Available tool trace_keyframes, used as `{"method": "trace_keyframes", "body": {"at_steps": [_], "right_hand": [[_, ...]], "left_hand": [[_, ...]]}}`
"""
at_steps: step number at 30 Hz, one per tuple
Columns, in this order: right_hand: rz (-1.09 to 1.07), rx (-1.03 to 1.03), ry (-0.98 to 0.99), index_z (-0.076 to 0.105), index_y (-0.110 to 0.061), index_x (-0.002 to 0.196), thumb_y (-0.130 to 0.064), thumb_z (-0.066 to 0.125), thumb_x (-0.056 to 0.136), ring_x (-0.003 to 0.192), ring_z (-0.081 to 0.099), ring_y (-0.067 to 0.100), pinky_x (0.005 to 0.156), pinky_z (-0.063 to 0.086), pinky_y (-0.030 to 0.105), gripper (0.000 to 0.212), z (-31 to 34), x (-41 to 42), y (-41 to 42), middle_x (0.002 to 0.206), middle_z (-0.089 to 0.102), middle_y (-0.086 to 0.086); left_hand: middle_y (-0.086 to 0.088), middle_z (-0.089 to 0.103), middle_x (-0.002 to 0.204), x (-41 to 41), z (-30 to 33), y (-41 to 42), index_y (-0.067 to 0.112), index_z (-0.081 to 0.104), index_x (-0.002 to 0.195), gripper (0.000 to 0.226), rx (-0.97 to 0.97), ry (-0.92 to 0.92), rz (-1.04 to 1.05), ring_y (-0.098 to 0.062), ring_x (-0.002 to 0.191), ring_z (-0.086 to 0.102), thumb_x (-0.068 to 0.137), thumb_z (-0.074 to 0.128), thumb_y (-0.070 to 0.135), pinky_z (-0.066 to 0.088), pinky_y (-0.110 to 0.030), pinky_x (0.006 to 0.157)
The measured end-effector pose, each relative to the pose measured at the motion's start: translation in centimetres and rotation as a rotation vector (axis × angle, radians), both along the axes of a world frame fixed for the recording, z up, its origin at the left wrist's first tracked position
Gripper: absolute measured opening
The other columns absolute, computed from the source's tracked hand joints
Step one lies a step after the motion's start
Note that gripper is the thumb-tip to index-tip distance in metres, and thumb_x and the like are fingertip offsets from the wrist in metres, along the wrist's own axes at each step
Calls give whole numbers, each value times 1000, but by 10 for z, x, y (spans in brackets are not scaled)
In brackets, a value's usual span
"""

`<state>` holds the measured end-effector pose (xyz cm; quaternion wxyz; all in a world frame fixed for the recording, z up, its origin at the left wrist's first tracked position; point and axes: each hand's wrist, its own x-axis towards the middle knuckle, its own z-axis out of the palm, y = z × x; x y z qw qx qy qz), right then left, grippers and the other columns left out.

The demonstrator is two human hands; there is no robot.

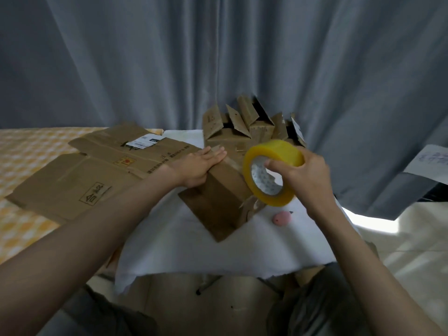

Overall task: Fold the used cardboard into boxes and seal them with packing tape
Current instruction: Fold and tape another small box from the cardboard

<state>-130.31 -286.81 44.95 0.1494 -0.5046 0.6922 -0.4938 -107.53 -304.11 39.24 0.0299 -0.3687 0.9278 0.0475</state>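
Grey curtain (145,57) behind white-covered surface (194,251). Box (218,202) lies mid-surface; left hand (201,166) presses flat on it, fingers straight. Right hand (305,173) grips tape (271,170) just above the box.

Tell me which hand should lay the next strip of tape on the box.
Right. The right hand already grips the tape roll just above the box, while the left hand lies flat on the box top, steadying it.
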Motion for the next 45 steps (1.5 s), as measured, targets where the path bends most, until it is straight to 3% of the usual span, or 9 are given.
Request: {"method": "trace_keyframes", "body": {"at_steps": [4, 12, 18, 21, 26, 30, 33, 37, 45], "right_hand": [[-32, 225, 197, 66, -27, 79, -57, 81, 62, 72, 61, 13, 50, 41, 28, 37, -6, -25, 40, 75, 64, -6], [-18, 329, 325, 49, -37, 73, -68, 73, 64, 61, 47, 2, 46, 30, 16, 40, -55, -26, 51, 70, 51, -18], [-57, 303, 332, 45, -38, 88, -83, 53, 54, 56, 36, 0, 46, 25, 14, 57, -78, -19, 48, 67, 38, -23], [-109, 331, 279, 43, -37, 90, -75, 67, 64, 56, 33, -1, 50, 26, 16, 52, -85, -13, 48, 69, 33, -24], [-22, 158, 156, 50, -35, 96, -62, 71, 73, 65, 46, -1, 62, 39, 14, 41, -98, 6, 52, 77, 44, -28], [29, 72, 57, 52, -36, 107, -46, 75, 83, 77, 46, -4, 79, 42, 21, 35, -98, 26, 44, 89, 46, -24], [85, 16, -65, 48, -44, 110, -39, 79, 81, 82, 52, -19, 69, 37, -3, 42, -98, 39, 34, 91, 44, -35], [211, 87, -210, 40, -37, 117, -41, 74, 84, 94, 53, -12, 70, 40, 7, 47, -107, 57, 23, 105, 54, -19], [305, 150, -306, 38, -29, 122, -47, 66, 91, 95, 56, -2, 66, 43, 8, 45, -113, 55, 27, 108, 52, -18]], "left_hand": [[14, -7, 166, 1, -2, 1, 35, -5, 158, 79, 11, 2, 6, -21, 154, -1, 98, 41, 13, 16, -59, 117], [18, -3, 165, 2, -1, 2, 41, 0, 157, 68, 70, 64, 15, -17, 154, 1, 102, 34, 18, 9, -53, 121], [21, -6, 164, -6, 1, 15, 44, 2, 156, 72, 114, 91, 106, -16, 153, -4, 93, 14, 77, 7, -54, 120], [10, -8, 166, -22, 4, 37, 28, 2, 160, 92, 68, 115, 170, -17, 153, -10, 86, 13, 82, 4, -48, 124], [-5, 4, 167, -62, -7, 92, 13, 10, 159, 74, -35, 300, 164, -18, 154, 3, 102, 16, 60, -2, -31, 118], [-17, -7, 165, -80, -17, 95, 4, 0, 157, 80, -82, 259, 357, -27, 154, -6, 102, 12, 61, -7, -34, 116], [-17, -7, 165, -82, -18, 75, 4, -2, 158, 79, -75, 230, 386, -27, 154, -5, 102, 11, 59, -5, -38, 120], [-12, -9, 166, -60, -18, 37, 8, -1, 158, 77, -19, 213, 302, -21, 153, -7, 102, 12, 59, -7, -38, 119], [-7, -8, 167, -47, -36, 12, 12, 0, 159, 81, -72, 202, 229, -17, 153, -6, 99, 13, 66, -8, -33, 115]]}}
